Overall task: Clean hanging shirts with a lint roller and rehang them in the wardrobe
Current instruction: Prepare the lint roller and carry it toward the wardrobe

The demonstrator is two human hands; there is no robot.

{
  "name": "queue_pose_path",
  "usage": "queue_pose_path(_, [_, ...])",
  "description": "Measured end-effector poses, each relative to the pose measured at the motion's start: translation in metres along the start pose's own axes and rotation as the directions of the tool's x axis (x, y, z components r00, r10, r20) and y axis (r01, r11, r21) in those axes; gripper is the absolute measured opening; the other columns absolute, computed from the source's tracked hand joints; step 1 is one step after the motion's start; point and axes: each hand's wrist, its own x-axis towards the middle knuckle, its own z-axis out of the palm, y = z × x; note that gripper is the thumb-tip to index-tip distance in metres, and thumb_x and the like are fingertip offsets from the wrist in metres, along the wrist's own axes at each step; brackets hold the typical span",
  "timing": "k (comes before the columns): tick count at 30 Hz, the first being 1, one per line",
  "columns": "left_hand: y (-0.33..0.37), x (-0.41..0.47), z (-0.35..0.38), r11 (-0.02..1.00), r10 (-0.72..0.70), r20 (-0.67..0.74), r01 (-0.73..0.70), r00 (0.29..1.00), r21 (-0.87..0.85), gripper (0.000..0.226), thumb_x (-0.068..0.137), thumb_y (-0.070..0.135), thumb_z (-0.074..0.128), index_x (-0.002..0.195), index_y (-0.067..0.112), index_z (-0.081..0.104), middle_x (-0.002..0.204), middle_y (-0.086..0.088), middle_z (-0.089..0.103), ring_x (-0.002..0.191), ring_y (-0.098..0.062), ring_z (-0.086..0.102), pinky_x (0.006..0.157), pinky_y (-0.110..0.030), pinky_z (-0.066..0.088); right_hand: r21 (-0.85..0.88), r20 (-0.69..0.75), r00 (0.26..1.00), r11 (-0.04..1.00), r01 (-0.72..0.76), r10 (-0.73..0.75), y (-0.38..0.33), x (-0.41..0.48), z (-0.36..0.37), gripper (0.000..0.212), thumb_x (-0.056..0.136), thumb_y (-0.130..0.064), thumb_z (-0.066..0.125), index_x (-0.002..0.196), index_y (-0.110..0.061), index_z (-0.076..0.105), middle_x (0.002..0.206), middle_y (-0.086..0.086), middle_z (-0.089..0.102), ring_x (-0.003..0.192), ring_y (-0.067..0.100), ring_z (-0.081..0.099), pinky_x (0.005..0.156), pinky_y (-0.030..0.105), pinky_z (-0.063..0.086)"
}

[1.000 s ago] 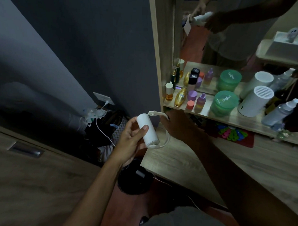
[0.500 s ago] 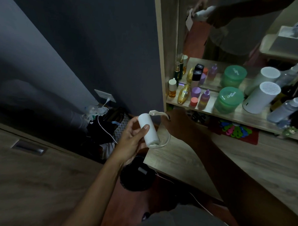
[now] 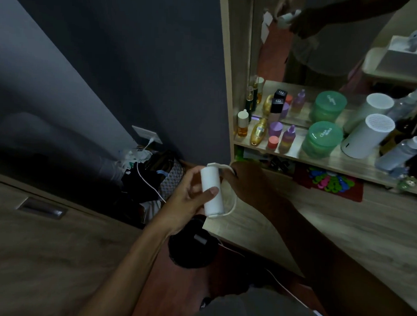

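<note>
Unmoved white lint roller point(image 3: 212, 193), upright

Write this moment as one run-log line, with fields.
left hand: holds lint roller | right hand: on its handle | place: beside vanity shelf | shirts: not in view

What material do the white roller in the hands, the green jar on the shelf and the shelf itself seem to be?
Roller: probably paper sheets, matte white with no gloss. Green jar: likely plastic, translucent with a soft sheen on its lid. Shelf: wood or wood-look laminate, pale with printed-looking grain; which one cannot be told.
</note>
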Motion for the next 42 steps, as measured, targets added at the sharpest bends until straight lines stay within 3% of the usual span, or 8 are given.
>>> queue_pose_path(6, [0.001, -0.003, 0.005, 0.973, 0.112, -0.021, -0.105, 0.994, 0.204, 0.077, 0.091, 0.024, 0.067, 0.155, 0.029, 0.024, 0.143, 0.000, 0.056, 0.126, -0.012, 0.058, 0.104, -0.048, 0.049, 0.044, -0.048, 0.992, 0.992, 0.117, -0.115, 0.000, 0.007, -0.009, 0.032, 0.101, -0.030, 0.051, 0.073, -0.015, 0.057, 0.058, -0.008, 0.048, 0.051, 0.003, 0.045, 0.052, 0.023, 0.037])
queue_pose_path(11, [0.004, -0.005, 0.000, 0.920, 0.180, -0.012, -0.164, 0.984, 0.356, 0.080, 0.094, 0.029, 0.065, 0.157, 0.038, 0.016, 0.145, 0.009, 0.052, 0.125, -0.005, 0.057, 0.104, -0.045, 0.049, 0.098, 0.011, 0.975, 0.970, 0.221, -0.223, -0.004, 0.010, -0.016, 0.033, 0.105, -0.027, 0.039, 0.085, -0.010, 0.060, 0.059, -0.011, 0.045, 0.047, 0.002, 0.047, 0.049, 0.016, 0.037])
queue_pose_path(16, [0.002, -0.006, -0.001, 0.865, 0.231, -0.015, -0.199, 0.973, 0.462, 0.080, 0.095, 0.032, 0.064, 0.157, 0.040, 0.013, 0.131, 0.033, 0.055, 0.119, 0.000, 0.059, 0.101, -0.042, 0.052, 0.125, 0.022, 0.977, 0.970, 0.210, -0.214, -0.006, 0.012, -0.016, 0.038, 0.107, -0.028, 0.036, 0.074, -0.022, 0.052, 0.056, -0.009, 0.044, 0.046, 0.003, 0.047, 0.052, 0.033, 0.046])
queue_pose_path(23, [0.006, 0.003, -0.008, 0.844, 0.255, -0.037, -0.204, 0.966, 0.497, 0.078, 0.096, 0.038, 0.062, 0.156, 0.044, 0.012, 0.145, 0.013, 0.051, 0.122, -0.002, 0.058, 0.101, -0.040, 0.052, 0.201, 0.157, 0.982, 0.977, 0.073, -0.106, -0.016, 0.016, -0.025, 0.036, 0.106, -0.035, 0.032, 0.073, -0.030, 0.047, 0.059, -0.005, 0.050, 0.049, 0.004, 0.051, 0.051, 0.019, 0.040])
queue_pose_path(28, [0.021, 0.007, -0.021, 0.863, 0.263, -0.141, -0.167, 0.954, 0.477, 0.078, 0.094, 0.029, 0.064, 0.157, 0.030, 0.019, 0.141, 0.007, 0.053, 0.123, -0.003, 0.057, 0.096, -0.019, 0.051, 0.277, 0.253, 0.961, 0.960, 0.033, -0.107, -0.025, 0.032, -0.026, 0.032, 0.105, -0.034, 0.036, 0.077, -0.030, 0.052, 0.065, -0.006, 0.054, 0.055, 0.001, 0.052, 0.054, 0.013, 0.042])
queue_pose_path(33, [0.027, 0.002, -0.057, 0.858, 0.309, -0.308, -0.123, 0.900, 0.499, 0.070, 0.091, 0.028, 0.071, 0.152, 0.026, 0.037, 0.129, 0.006, 0.062, 0.113, 0.002, 0.061, 0.093, -0.027, 0.055, 0.338, 0.400, 0.903, 0.941, 0.015, -0.158, -0.040, 0.052, 0.000, 0.042, 0.103, -0.042, 0.041, 0.084, -0.014, 0.065, 0.066, 0.011, 0.067, 0.058, 0.027, 0.064, 0.060, 0.037, 0.053])
queue_pose_path(37, [0.031, -0.022, -0.096, 0.817, 0.386, -0.411, -0.099, 0.826, 0.569, 0.059, 0.086, 0.035, 0.073, 0.141, 0.026, 0.052, 0.123, 0.009, 0.068, 0.112, 0.000, 0.063, 0.095, -0.036, 0.055, 0.284, 0.371, 0.892, 0.946, 0.157, -0.259, -0.080, 0.066, 0.033, 0.048, 0.098, -0.058, 0.035, 0.064, -0.030, 0.054, 0.052, -0.007, 0.062, 0.047, 0.001, 0.056, 0.068, 0.038, 0.051])
queue_pose_path(42, [0.033, -0.071, -0.151, 0.790, 0.466, -0.562, -0.036, 0.683, 0.611, 0.043, 0.088, 0.038, 0.070, 0.128, 0.024, 0.062, 0.119, 0.011, 0.069, 0.105, -0.004, 0.065, 0.090, -0.035, 0.055, 0.292, 0.380, 0.863, 0.928, 0.229, -0.333, -0.151, 0.076, 0.085, 0.050, 0.101, -0.054, 0.033, 0.069, -0.024, 0.055, 0.058, -0.006, 0.059, 0.054, 0.004, 0.052, 0.067, 0.034, 0.048])
